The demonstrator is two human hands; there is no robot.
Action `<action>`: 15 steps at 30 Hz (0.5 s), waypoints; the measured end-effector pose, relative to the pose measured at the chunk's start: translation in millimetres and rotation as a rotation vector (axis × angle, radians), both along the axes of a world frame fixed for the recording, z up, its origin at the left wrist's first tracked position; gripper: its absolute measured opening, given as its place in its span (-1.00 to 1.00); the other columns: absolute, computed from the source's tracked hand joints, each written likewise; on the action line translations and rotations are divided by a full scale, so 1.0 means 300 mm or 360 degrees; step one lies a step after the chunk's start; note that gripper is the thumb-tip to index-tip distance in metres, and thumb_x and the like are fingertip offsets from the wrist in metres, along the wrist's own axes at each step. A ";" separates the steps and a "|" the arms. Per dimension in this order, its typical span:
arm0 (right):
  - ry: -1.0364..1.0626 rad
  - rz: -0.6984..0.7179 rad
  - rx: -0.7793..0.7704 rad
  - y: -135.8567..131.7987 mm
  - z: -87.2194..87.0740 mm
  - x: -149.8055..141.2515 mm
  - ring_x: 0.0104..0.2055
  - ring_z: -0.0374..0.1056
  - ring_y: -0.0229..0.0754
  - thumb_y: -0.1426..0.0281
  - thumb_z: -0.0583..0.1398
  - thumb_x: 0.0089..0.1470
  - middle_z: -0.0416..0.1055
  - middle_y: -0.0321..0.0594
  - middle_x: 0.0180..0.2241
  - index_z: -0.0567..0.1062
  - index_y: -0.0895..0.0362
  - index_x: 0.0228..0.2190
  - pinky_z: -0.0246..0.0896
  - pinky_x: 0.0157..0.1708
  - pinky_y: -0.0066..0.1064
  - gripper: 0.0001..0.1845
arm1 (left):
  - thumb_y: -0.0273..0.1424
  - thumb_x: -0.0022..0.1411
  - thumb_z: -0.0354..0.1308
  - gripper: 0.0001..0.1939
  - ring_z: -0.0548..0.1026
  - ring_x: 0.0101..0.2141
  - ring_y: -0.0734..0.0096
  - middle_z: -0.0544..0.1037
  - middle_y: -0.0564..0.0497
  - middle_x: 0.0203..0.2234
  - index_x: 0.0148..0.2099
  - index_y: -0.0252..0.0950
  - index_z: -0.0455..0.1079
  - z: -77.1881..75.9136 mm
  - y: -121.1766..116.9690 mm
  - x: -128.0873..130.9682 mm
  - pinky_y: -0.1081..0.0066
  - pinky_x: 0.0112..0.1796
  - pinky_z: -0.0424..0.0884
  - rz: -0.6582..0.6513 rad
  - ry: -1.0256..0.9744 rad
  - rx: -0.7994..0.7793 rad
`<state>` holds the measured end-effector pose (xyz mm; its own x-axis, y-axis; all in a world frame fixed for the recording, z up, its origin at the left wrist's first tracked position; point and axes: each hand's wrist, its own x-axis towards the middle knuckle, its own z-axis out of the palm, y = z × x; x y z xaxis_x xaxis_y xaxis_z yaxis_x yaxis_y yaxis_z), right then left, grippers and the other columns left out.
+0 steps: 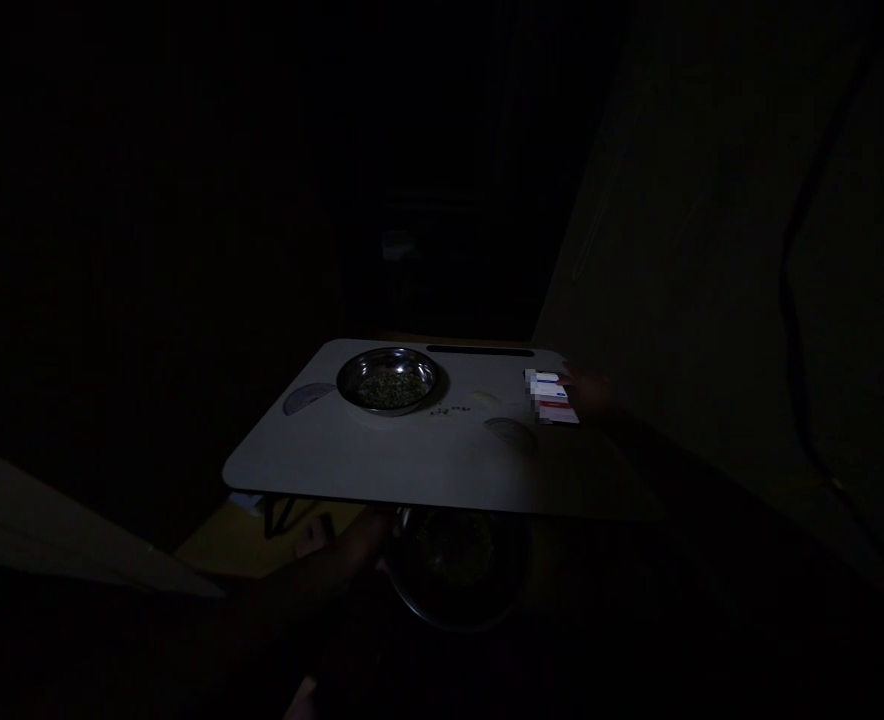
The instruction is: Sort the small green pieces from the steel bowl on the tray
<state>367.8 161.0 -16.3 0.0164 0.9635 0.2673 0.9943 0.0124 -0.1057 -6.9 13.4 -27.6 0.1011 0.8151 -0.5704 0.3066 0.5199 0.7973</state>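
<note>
Left hand (pixel 371 535): closed on the left side of the lower metal bowl (pixel 427 612), fingers at its rim; placement of the thumb too dark to make out. Right hand (pixel 588 387): at the right edge of a lit phone (pixel 556 392), a finger reaching over the screen; cannot tell whether it clasps the phone or merely rests on it.

Lower bowl: at the near edge of the white table (pixel 382 465), below the level of the top, its far part hidden by the tabletop. Contents dim, faintly yellow-green; not identifiable. Phone: lying on the tabletop, right side, screen up, part of the display pixelated.

Second metal bowl (pixel 404 360): on the tabletop, far left portion, upright, well apart from both hands; holds loose greenish, chopped-looking material (pixel 392 388). Small dark marks (pixel 449 410) just right of it; bits or print, cannot tell. Dark slot (pixel 479 350) along the far edge. Table has rounded corners; a dark leg (pixel 281 515) shows under the left side, above a yellow surface (pixel 262 540).

Periphery: wall (pixel 682 260) on the right, dark cable (pixel 791 320) hanging along it. Lighting very low.
</note>
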 end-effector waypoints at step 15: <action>-0.0127 -0.0018 -0.0156 -0.051 0.046 0.012 -0.05 0.09 -0.05 0.46 0.02 -0.12 0.28 -0.12 -0.13 0.23 0.16 -0.08 -0.08 -0.13 -0.17 -0.53 | -0.64 -0.23 -0.13 -0.86 0.21 -0.75 0.56 0.23 0.14 -0.79 -0.55 -0.34 0.16 0.025 -0.008 0.018 0.55 -0.69 0.12 0.0106 -0.0015 0.0049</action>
